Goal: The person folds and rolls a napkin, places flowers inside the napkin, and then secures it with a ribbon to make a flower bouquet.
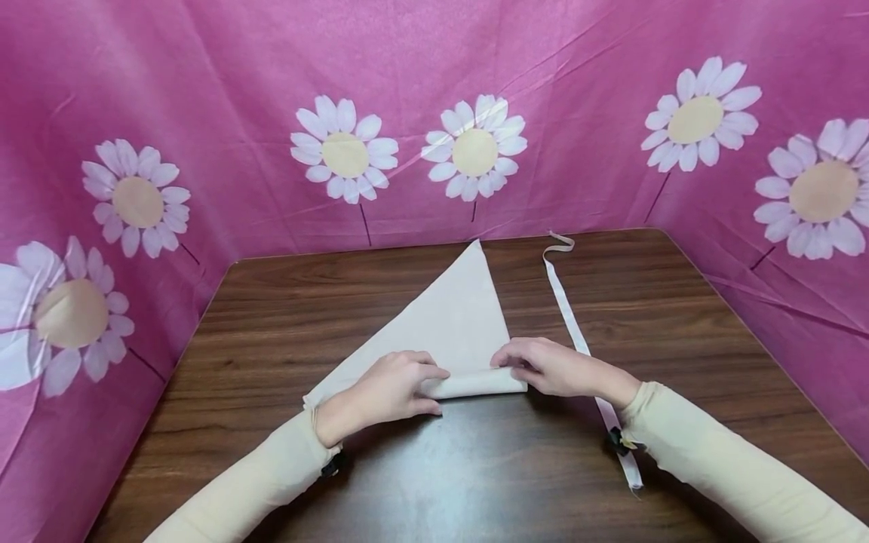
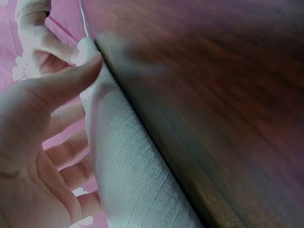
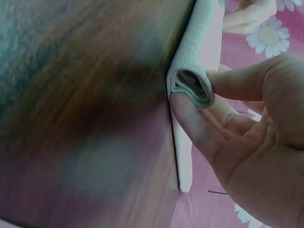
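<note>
A cream cloth [image 1: 458,317] lies on the table with a pointed corner at the far side, and its near edge is rolled into a thick tube. My left hand [image 1: 394,386] holds the roll left of its middle; in the left wrist view the thumb lies along the roll [image 2: 135,175] and the fingers are behind it. At the right end, my right hand [image 1: 553,366] pinches the roll between thumb and fingers. The right wrist view shows the open end of the roll [image 3: 190,57], with layers inside and one fingertip at its lower edge.
A narrow white ribbon [image 1: 566,309] runs from the table's back edge toward the front, passing under my right wrist. The dark wooden table [image 1: 271,317] is bordered on the back and sides by a pink curtain [image 1: 407,68] with white daisies.
</note>
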Demonstrator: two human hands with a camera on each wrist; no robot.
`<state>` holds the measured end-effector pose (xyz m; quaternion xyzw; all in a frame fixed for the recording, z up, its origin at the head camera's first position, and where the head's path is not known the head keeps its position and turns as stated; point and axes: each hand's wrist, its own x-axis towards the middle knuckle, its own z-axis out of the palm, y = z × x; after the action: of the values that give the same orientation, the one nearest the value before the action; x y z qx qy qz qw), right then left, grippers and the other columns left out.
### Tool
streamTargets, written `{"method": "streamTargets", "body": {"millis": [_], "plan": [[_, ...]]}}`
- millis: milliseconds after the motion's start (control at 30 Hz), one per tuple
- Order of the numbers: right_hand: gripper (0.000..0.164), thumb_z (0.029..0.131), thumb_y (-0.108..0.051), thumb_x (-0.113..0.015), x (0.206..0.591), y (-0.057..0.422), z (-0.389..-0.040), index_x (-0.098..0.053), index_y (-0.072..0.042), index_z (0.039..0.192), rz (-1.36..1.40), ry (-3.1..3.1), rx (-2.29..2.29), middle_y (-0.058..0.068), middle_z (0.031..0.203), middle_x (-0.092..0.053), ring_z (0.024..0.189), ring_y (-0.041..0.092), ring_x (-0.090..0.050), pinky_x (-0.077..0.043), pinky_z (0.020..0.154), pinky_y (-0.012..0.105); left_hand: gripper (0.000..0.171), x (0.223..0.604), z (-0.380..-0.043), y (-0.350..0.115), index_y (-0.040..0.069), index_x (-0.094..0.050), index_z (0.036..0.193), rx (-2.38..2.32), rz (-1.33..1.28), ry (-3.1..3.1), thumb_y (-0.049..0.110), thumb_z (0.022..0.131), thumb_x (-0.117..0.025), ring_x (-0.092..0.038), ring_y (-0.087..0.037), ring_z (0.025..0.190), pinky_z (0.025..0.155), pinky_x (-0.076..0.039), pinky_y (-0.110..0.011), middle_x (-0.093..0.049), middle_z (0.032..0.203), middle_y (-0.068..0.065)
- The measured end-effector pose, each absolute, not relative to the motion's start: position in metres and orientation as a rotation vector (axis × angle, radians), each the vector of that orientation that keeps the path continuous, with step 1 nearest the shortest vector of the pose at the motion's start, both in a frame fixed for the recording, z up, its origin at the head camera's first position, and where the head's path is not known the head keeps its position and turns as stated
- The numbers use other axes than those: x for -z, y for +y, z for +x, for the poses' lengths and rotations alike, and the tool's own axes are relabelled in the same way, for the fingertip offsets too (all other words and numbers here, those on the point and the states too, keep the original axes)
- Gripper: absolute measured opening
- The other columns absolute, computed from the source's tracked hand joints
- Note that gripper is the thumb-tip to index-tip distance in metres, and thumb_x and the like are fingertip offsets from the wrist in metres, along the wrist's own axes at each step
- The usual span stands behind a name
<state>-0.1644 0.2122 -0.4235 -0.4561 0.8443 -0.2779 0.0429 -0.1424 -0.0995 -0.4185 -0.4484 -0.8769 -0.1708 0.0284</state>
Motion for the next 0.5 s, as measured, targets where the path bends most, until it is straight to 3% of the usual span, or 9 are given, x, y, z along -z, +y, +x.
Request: {"method": "streamTargets", "body": {"millis": [233,500], "plan": [[0.035,0.087,0.014,-0.068,0.418,0.222,-0.171,-0.066,-0.001,0.118,-1.411,2.645,0.899,0.007,0.098,-0.068,0.087,0.02,-0.066,-0.055,0.077,0.035,0.032,0.417,-0.143,-0.098,0.011,-0.076,0.114,0.481,-1.389,-2.733,0.018,0.084,-0.083,-0.066,-0.013,0.088,0.078,-0.054,-0.033,-0.07,0.1,0.002],[0.04,0.088,-0.009,-0.08,0.409,0.224,-0.165,-0.066,-0.006,0.125,-1.376,2.583,0.915,0.005,0.112,-0.067,0.1,0.021,-0.067,-0.054,0.086,0.04,0.022,0.42,-0.15,-0.097,0.009,-0.075,0.113,0.562,-1.435,-2.751,0.011,0.092,-0.074,-0.066,-0.012,0.089,0.083,-0.053,-0.033,-0.071,0.099,0.002]]}}
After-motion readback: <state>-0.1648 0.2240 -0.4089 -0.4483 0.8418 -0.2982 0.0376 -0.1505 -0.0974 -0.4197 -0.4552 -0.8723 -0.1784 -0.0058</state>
